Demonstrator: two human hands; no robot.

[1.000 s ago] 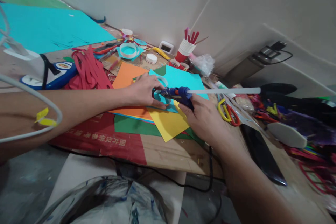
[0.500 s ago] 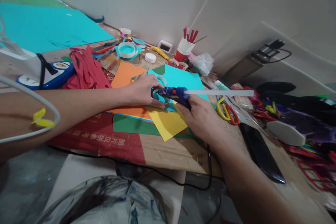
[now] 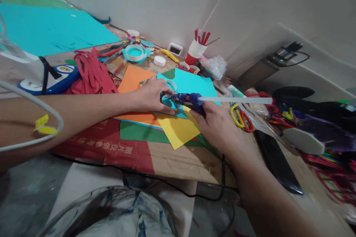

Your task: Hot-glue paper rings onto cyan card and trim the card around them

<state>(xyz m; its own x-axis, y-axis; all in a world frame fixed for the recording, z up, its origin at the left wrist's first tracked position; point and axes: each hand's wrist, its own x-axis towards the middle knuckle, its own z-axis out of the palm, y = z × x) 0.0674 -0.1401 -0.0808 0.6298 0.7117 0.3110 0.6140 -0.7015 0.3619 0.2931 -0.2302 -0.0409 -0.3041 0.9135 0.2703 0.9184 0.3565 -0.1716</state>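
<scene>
My right hand (image 3: 215,120) grips a blue hot glue gun (image 3: 186,99), with a long white glue stick (image 3: 236,100) jutting from its back. Its nozzle points left into a pale ring (image 3: 177,107) on light-blue paper (image 3: 194,81). Around that ring, the thumb and fingers of my left hand (image 3: 152,94) are curled, holding it against the paper. Just behind lies another pale ring (image 3: 174,84), partly covered by my fingers. Under the blue sheet are orange paper (image 3: 132,77), yellow paper (image 3: 178,133) and green paper (image 3: 136,131).
Red strips (image 3: 91,76) lie at left beside a blue-and-white device (image 3: 63,76). Behind are a white lid (image 3: 159,60), a yellow-handled tool (image 3: 170,55) and paper cups (image 3: 196,50). Scissors (image 3: 241,116), a black case (image 3: 278,163) and a bottle (image 3: 264,66) are at right. A black cord (image 3: 222,177) hangs in front.
My right hand has drawn the glue gun slightly to the right, its nozzle shifting within the ring. My left hand stays in place on the ring.
</scene>
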